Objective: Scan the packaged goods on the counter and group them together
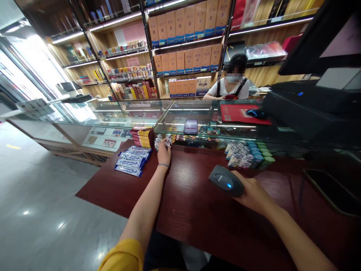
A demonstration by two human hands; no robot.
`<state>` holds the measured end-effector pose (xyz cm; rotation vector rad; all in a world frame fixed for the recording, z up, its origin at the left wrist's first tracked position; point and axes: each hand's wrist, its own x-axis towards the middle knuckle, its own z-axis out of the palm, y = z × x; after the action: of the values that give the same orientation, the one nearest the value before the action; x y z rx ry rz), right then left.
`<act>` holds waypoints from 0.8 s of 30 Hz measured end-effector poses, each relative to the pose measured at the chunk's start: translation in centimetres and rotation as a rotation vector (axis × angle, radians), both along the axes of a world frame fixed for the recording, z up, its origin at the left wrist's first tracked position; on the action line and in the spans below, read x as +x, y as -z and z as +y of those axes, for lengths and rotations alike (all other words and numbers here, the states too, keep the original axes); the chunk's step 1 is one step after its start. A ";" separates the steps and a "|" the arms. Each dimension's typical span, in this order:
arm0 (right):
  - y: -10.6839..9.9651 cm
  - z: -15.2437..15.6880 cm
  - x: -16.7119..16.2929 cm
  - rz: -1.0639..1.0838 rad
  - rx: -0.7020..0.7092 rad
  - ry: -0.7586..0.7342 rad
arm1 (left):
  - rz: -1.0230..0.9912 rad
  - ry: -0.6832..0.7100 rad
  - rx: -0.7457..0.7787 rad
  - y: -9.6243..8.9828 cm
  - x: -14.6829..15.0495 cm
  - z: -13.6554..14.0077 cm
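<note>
My right hand (pixel 249 190) is wrapped round a dark handheld barcode scanner (pixel 225 181) with a lit blue light, held above the dark red counter. My left hand (pixel 164 152) reaches to the back of the counter, its fingers closed on a small silver-topped can (pixel 168 139). Another small silver-topped can (pixel 156 143) stands just left of my fingers. Further left are a stack of red and yellow packs (pixel 141 136) and several blue and white packets (pixel 131 162) laid in a row.
Silver-topped cans (pixel 236 160) and green cans (pixel 266 162) stand grouped at the right. Behind the counter runs a glass display case (pixel 194 107), with a phone (pixel 191 127) and a red mat (pixel 239 114) on it. A person (pixel 229 86) sits behind; a monitor (pixel 318 37) overhangs the right.
</note>
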<state>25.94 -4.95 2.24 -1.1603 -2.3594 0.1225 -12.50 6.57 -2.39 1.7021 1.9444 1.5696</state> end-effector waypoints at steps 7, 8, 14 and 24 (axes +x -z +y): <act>-0.3 0.0 -0.3 0.038 -0.055 -0.044 | 0.007 0.041 0.076 -0.1 0.2 -0.3; -0.4 0.1 -0.3 0.045 -0.064 -0.045 | 0.012 0.036 0.078 -0.2 0.2 -0.3; -0.1 0.3 0.1 0.164 -0.124 -0.011 | 0.086 -0.037 0.123 -0.8 0.7 -1.1; -1.0 1.7 2.0 0.622 -0.089 0.271 | 0.011 0.138 0.259 -1.9 5.4 -1.8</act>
<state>27.95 -3.23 3.22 -1.2498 -1.6557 0.4296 -7.11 4.80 -0.49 1.8967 1.6457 1.8271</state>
